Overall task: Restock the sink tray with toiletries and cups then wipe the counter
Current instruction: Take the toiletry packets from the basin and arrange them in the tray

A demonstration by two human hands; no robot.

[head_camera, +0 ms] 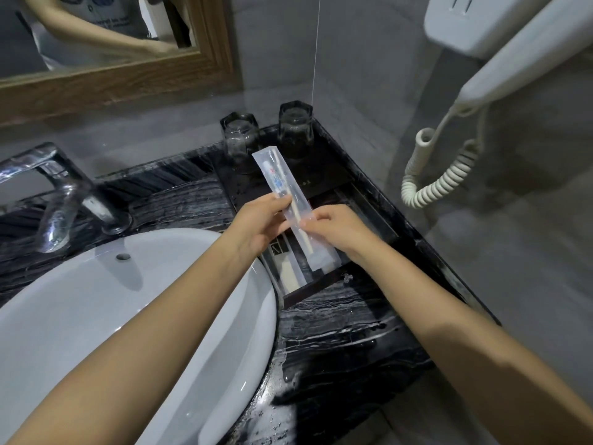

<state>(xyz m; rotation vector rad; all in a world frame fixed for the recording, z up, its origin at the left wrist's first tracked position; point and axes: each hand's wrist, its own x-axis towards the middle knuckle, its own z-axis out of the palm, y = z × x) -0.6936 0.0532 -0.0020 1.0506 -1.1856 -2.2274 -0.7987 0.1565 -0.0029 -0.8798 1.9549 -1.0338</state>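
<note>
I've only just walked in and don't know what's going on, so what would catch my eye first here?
First, the clear toothbrush packet at the centre, pinched between the left hand and the right hand above the black tray beside the white basin. Two glass cups stand at the tray's far end, and a white hair dryer with a coiled cord hangs on the wall at right.

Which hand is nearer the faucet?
Left. The left hand grips the toothbrush packet on the side toward the faucet; the right hand pinches the packet's other edge, farther from it.
</note>
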